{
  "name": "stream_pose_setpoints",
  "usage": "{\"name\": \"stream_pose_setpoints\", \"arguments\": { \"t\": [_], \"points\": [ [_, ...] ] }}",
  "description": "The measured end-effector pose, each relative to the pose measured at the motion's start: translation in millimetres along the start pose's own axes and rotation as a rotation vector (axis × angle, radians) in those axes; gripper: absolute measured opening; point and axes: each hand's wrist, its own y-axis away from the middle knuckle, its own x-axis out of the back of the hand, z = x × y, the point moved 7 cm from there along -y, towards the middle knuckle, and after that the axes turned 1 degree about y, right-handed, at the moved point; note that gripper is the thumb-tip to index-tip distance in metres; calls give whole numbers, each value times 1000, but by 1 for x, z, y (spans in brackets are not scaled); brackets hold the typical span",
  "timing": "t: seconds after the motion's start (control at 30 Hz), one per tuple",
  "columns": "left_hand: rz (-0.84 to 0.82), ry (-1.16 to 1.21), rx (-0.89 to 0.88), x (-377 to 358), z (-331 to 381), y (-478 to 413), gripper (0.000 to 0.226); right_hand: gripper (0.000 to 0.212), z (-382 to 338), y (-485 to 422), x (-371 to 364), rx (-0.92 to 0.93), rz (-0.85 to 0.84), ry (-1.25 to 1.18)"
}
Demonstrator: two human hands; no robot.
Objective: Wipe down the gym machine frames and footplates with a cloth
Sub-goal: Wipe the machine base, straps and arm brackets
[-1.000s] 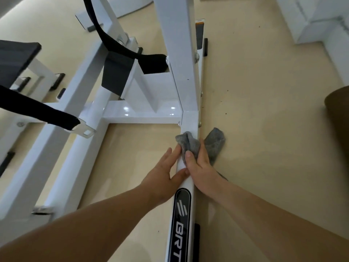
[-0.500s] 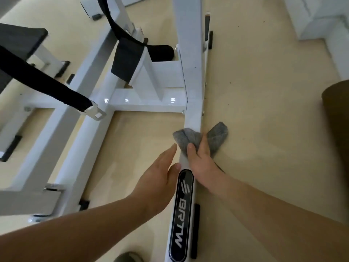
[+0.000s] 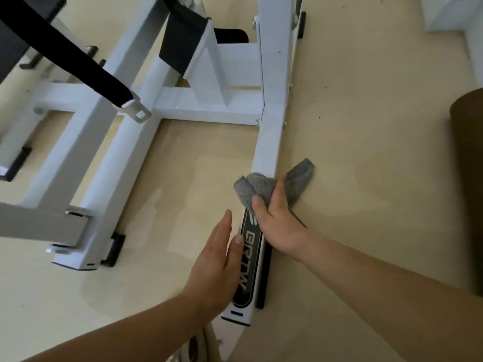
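Grey terry cloth (image 3: 257,188): bunched over the top of the white square-tube steel base rail (image 3: 269,142) of the gym machine, just ahead of the black oval brand label (image 3: 248,262). One tail hangs off the rail's right side onto the beige floor (image 3: 366,178).

Risks (judgement only):
- The tail is lying on the floor. Dark specks show on the floor nearby, so a dragged tail would likely pick up grit and carry it onto the paint.
- The cloth is wadded, not spread. Contact looks limited to the rail's top and upper edges, so the side faces could go unwiped.
- A black rubber foot strip (image 3: 262,278) lies against the rail's right side near its close end. A stroke toward the body could snag the loose tail there.

Fingers:
- Right hand (image 3: 274,220): the thumb curls over the cloth's left lobe and the fingers (image 3: 278,186) wrap down the rail's right side, clamping the cloth against the rail.
- Left hand (image 3: 217,259): the fingers (image 3: 224,226) are straight and together, laid along the rail's left face beside the label. The thumb tip rests on the rail's top edge. It holds nothing and is probably bracing.
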Motion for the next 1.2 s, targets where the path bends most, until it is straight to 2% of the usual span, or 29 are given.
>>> {"name": "stream_pose_setpoints", "arguments": {
  "t": [0.17,0.33,0.43,0.53,0.6,0.77,0.83,0.93,1.0,1.1,1.2],
  "points": [
    [4,7,-60,-4,-4,10,61,91,30,64,-47,82,82,-31],
    [-25,-27,-32,-6,-13,23,60,89,49,140,-88,206,60,107],
    [-29,-54,15,2,-19,24,62,91,53,157,-94,202,42,133],
    [-16,-33,35,6,-25,20,56,84,46,138,-86,113,15,-30],
    [5,-19,23,7,-23,15,54,75,38,102,-65,57,94,-114],
    [11,-42,-3,9,-12,-2,55,90,17,4,-6,-122,27,-25],
    [4,-56,-35,11,-6,-10,55,89,14,12,-10,-110,54,-20],
    [-12,-19,-53,14,-2,-22,55,88,14,62,-42,7,147,-19],
    [-23,-21,-44,13,-1,-30,56,89,18,84,-58,-1,142,-21],
    [-46,-20,-43,9,5,-44,56,92,17,68,-47,-21,129,-29],
    [-44,-22,-63,12,14,-58,55,87,7,22,-16,-72,43,-5]
  ]
}}
